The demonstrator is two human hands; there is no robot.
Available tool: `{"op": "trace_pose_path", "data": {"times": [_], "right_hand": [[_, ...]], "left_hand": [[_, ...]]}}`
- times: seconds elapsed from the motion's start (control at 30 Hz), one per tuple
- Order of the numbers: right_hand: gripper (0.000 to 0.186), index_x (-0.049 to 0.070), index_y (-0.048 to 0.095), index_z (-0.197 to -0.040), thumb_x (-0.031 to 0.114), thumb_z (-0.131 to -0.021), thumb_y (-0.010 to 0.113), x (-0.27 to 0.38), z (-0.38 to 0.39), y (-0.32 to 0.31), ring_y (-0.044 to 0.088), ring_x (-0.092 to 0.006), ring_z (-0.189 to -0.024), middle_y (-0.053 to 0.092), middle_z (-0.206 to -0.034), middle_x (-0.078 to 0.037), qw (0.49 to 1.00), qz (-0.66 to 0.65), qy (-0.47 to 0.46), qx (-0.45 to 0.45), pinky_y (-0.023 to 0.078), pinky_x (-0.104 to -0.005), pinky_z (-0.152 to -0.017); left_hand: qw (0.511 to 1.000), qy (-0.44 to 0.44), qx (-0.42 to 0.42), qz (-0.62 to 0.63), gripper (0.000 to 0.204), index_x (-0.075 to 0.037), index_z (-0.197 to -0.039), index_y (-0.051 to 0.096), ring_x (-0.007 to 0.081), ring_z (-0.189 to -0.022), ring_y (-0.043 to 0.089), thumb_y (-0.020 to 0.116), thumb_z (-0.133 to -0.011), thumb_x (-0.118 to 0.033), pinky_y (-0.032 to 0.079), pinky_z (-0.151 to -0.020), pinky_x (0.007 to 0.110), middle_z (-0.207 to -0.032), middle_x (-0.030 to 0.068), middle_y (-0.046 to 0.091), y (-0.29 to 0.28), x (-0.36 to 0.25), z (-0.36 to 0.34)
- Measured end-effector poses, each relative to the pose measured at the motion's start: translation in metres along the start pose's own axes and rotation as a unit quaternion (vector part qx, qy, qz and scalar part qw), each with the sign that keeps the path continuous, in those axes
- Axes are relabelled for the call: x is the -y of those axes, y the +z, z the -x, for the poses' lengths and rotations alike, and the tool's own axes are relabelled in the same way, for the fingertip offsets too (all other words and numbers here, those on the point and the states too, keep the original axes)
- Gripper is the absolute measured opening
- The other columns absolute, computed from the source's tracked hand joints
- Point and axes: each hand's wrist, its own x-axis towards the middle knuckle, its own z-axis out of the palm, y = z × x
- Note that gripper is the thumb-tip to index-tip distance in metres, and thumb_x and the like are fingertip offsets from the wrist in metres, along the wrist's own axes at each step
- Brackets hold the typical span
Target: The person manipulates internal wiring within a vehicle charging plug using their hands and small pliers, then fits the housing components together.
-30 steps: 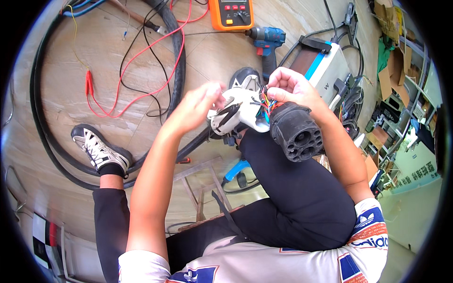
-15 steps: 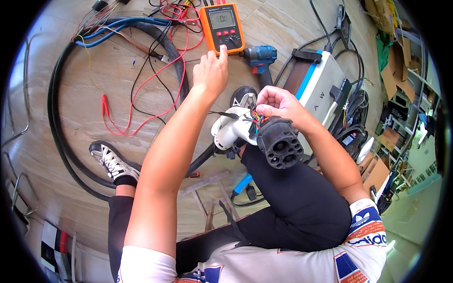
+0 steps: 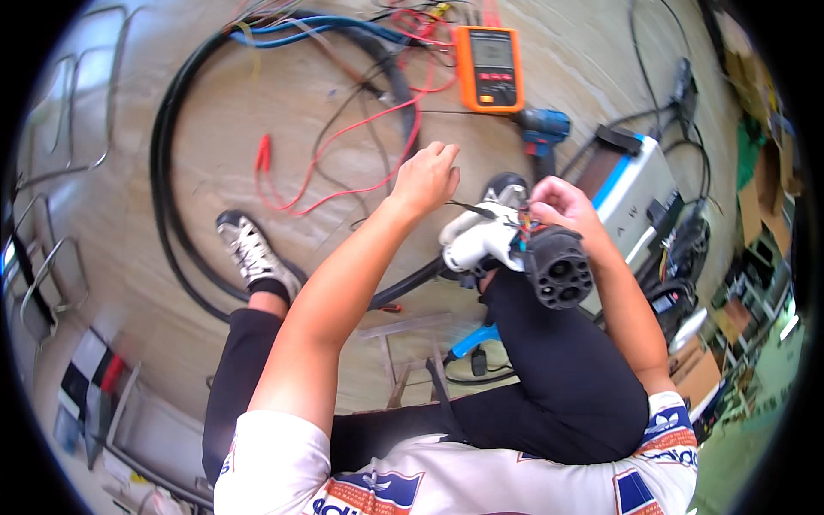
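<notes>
Since half a second ago the left hand (image 3: 427, 178) has drawn back from the orange multimeter (image 3: 490, 69) and now sits nearer the connector, fingers curled and pinched on a thin dark probe or wire (image 3: 470, 208) that runs right toward the plug. Largest in the scene, a thick black cable (image 3: 176, 219) loops across the wooden floor (image 3: 257, 103) on the far left, passing behind the person's left shoe (image 3: 246, 249). On the far right lies a white box with a blue stripe (image 3: 635, 184), with a blue cordless drill (image 3: 542, 130) just left of it and near the multimeter. Red test leads (image 3: 343, 137) trail over the floor between the cable loop and the multimeter. The charging connector (image 3: 524, 249), white-bodied with a round black multi-pin face (image 3: 560, 273), rests on the person's right knee, right of centre. The right hand (image 3: 558, 206) sits on top of the connector's far side, fingertips pressed together on a bunch of small coloured wires (image 3: 520, 230) at the open back of the plug; exactly which wire is pinched is too small to tell.
</notes>
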Motion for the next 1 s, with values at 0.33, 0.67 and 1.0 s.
{"op": "trace_pose_path", "data": {"times": [0.33, 0.67, 1.0], "right_hand": [[0.026, 0.006, 0.057, -0.097, 0.030, -0.097, 0.068, -0.007, 0.000, 0.006, 0.056, -0.0052, -0.078, 0.062, -0.084, 0.001, 0.998, 0.021, -0.003, -0.051, 0.046, -0.0210, -0.070], [0.025, 0.008, 0.058, -0.097, 0.029, -0.096, 0.069, -0.006, 0.003, 0.006, 0.058, -0.0062, -0.081, 0.062, -0.087, 0.001, 0.997, 0.031, 0.012, -0.070, 0.048, -0.0219, -0.072], [0.024, 0.008, 0.057, -0.096, 0.028, -0.096, 0.069, -0.005, 0.001, 0.007, 0.057, -0.0053, -0.082, 0.061, -0.085, 0.002, 0.997, 0.037, 0.007, -0.064, 0.047, -0.0218, -0.073]], "left_hand": [[0.881, -0.338, -0.240, -0.229, 0.055, -0.003, -0.120, 0.062, 0.0366, -0.108, 0.058, 0.078, -0.081, -0.038, 0.046, -0.095, 0.045, -0.115, 0.0183, 0.062, -0.153, 0.208, 0.128], [0.913, -0.277, -0.193, -0.230, 0.050, -0.005, -0.116, 0.067, 0.0355, -0.106, 0.059, 0.080, -0.080, -0.037, 0.047, -0.094, 0.044, -0.109, 0.0152, 0.065, -0.148, 0.214, 0.116], [0.927, -0.246, -0.191, -0.207, 0.028, -0.002, -0.095, 0.067, 0.0368, -0.090, 0.062, 0.080, -0.079, -0.022, 0.049, -0.082, 0.046, -0.092, 0.0166, 0.067, -0.149, 0.221, 0.114]]}}
